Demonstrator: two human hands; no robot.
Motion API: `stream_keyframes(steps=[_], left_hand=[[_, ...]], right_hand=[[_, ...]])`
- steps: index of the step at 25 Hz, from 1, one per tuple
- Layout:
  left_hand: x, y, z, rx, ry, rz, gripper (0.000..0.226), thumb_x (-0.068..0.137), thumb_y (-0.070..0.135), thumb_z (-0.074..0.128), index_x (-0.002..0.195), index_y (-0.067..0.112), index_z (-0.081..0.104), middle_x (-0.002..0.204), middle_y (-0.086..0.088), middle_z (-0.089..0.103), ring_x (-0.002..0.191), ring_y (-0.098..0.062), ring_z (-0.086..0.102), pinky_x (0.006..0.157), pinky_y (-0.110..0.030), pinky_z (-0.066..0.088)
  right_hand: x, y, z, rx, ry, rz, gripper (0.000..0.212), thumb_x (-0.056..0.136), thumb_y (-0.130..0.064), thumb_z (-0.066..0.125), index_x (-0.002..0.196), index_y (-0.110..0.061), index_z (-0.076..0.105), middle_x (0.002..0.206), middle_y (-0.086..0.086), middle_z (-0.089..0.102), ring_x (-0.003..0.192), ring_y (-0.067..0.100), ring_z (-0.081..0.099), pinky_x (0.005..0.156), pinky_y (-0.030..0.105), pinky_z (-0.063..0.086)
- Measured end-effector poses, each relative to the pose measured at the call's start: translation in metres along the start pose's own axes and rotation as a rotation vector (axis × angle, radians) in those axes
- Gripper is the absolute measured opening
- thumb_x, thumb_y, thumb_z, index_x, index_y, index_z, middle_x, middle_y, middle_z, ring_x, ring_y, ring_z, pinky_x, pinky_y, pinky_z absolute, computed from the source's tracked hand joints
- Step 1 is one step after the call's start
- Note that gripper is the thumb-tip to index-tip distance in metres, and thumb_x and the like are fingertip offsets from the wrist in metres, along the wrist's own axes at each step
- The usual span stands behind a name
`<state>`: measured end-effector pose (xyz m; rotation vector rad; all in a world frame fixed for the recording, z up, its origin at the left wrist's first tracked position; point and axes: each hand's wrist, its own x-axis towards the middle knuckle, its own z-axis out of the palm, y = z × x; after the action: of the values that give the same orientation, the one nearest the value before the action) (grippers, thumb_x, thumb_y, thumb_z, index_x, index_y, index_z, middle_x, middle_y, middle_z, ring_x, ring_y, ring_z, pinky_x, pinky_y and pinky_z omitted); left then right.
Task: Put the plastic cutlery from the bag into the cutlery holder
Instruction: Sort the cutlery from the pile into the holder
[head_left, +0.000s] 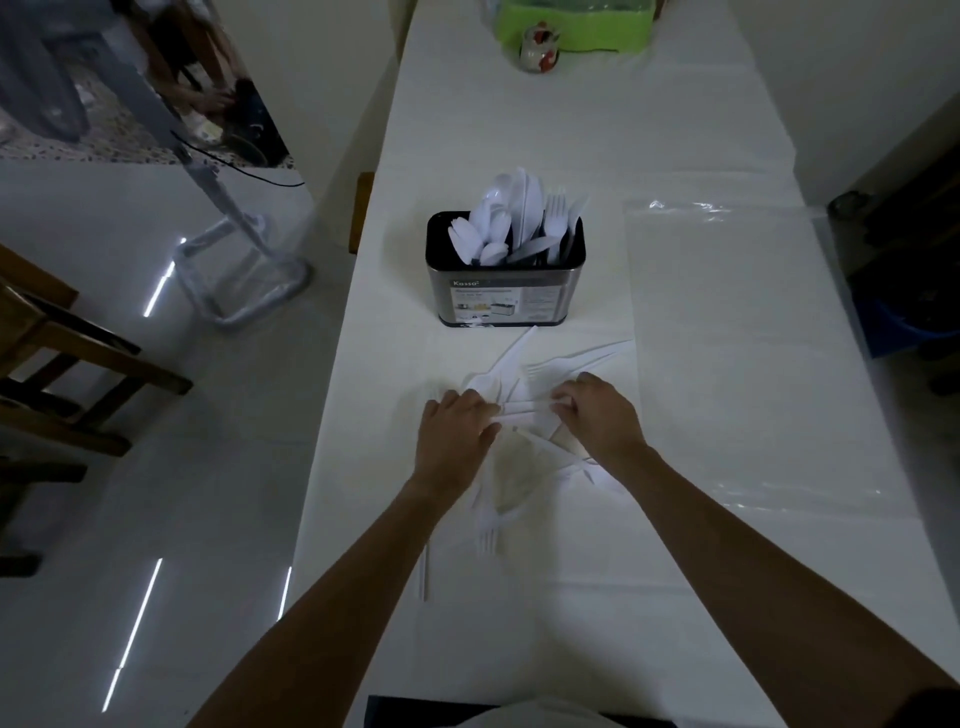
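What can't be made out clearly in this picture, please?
Head view only.
Whether the left hand and right hand grip the loose cutlery: their fingers cover it.
Label text on the cutlery holder: too small.
The green container: cut off by the top edge.

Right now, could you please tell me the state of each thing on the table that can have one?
cutlery holder: upright, open-topped, holding white spoons and forks.
plastic bag: lying flat, apparently emptied.
loose cutlery: scattered in front of the holder, not yet in it.
left hand: fingers curled on the loose cutlery.
right hand: fingers curled on the loose cutlery.
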<state>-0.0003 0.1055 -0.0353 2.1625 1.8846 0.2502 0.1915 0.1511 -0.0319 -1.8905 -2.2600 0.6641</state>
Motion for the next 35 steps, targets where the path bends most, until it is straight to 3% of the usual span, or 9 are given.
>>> stream_keyframes(steps=[4,7,10,15,20,23,27,31,35], left_hand=[[0.004,0.003,0.001,-0.016,-0.007,-0.026,0.024,0.093,0.026,0.052,0.112,0.024,0.065,0.109,0.002,0.064,0.103,-0.019,0.055,0.087,-0.032,0.034],[-0.005,-0.005,-0.006,-0.143,-0.015,-0.057,0.018,0.091,0.02,0.056,0.104,0.013,0.067,0.103,-0.006,0.063,0.096,-0.023,0.058,0.084,-0.035,0.043],[-0.017,-0.016,-0.014,-0.352,-0.015,-0.154,0.012,0.089,0.011,0.058,0.095,0.003,0.064,0.095,-0.012,0.062,0.087,-0.025,0.06,0.078,-0.036,0.05],[-0.036,-0.017,-0.03,-0.692,0.069,-0.478,0.01,0.095,0.006,0.045,0.102,0.008,0.053,0.082,-0.002,0.058,0.07,-0.012,0.053,0.06,-0.014,0.041],[-0.059,-0.014,-0.03,-0.865,0.094,-0.61,0.013,0.098,0.017,0.043,0.1,0.011,0.055,0.074,0.001,0.053,0.066,-0.013,0.048,0.058,-0.022,0.04],[-0.058,-0.013,-0.021,-0.77,0.022,-0.671,0.013,0.093,0.022,0.054,0.092,0.009,0.056,0.075,0.003,0.054,0.069,-0.014,0.051,0.055,-0.019,0.038],[-0.028,-0.002,-0.014,-0.486,-0.033,-0.505,0.016,0.086,0.028,0.061,0.086,0.012,0.06,0.08,-0.002,0.061,0.078,-0.023,0.061,0.058,-0.023,0.039],[0.013,0.024,-0.006,-0.252,-0.13,-0.361,0.049,0.079,0.044,0.066,0.113,0.011,0.055,0.108,-0.006,0.06,0.099,-0.025,0.06,0.08,-0.035,0.046],[0.024,0.029,0.0,-0.117,-0.146,-0.272,0.038,0.091,0.036,0.055,0.113,0.006,0.048,0.113,-0.012,0.057,0.103,-0.029,0.058,0.081,-0.038,0.047]], right_hand=[[-0.006,0.007,-0.004,-0.081,-0.016,0.08,0.017,0.092,-0.024,0.054,0.103,-0.016,0.063,0.105,0.006,0.058,0.094,0.025,0.06,0.071,0.031,0.046],[-0.016,0.021,-0.006,-0.061,-0.015,0.098,0.017,0.091,-0.023,0.053,0.103,-0.016,0.063,0.106,0.006,0.057,0.094,0.025,0.061,0.073,0.033,0.049],[-0.014,0.024,-0.01,-0.063,-0.031,-0.005,0.023,0.091,-0.023,0.053,0.11,-0.017,0.064,0.111,0.004,0.056,0.095,0.024,0.062,0.074,0.033,0.049],[0.018,0.001,-0.01,-0.183,-0.093,-0.178,0.037,0.094,-0.018,0.049,0.131,-0.024,0.051,0.122,0.004,0.052,0.106,0.023,0.058,0.073,0.033,0.049],[0.028,0.005,-0.01,-0.325,-0.03,-0.239,0.026,0.091,-0.023,0.056,0.115,-0.013,0.059,0.116,0.009,0.05,0.107,0.025,0.052,0.076,0.035,0.046],[0.026,0.009,-0.008,-0.401,-0.031,-0.262,0.026,0.093,-0.026,0.052,0.113,-0.008,0.055,0.117,0.011,0.054,0.109,0.029,0.05,0.089,0.038,0.038],[0.005,0.01,-0.014,-0.263,0.064,-0.158,0.024,0.096,-0.026,0.046,0.113,-0.009,0.051,0.105,0.009,0.066,0.099,0.029,0.06,0.083,0.038,0.038],[-0.031,0.02,-0.023,0.02,0.142,0.087,0.024,0.096,-0.026,0.045,0.112,-0.008,0.05,0.103,0.011,0.066,0.092,0.033,0.064,0.074,0.037,0.045],[-0.066,0.037,-0.021,0.275,0.164,0.227,0.021,0.096,-0.026,0.048,0.107,-0.008,0.051,0.095,0.009,0.065,0.088,0.03,0.062,0.069,0.035,0.047]])
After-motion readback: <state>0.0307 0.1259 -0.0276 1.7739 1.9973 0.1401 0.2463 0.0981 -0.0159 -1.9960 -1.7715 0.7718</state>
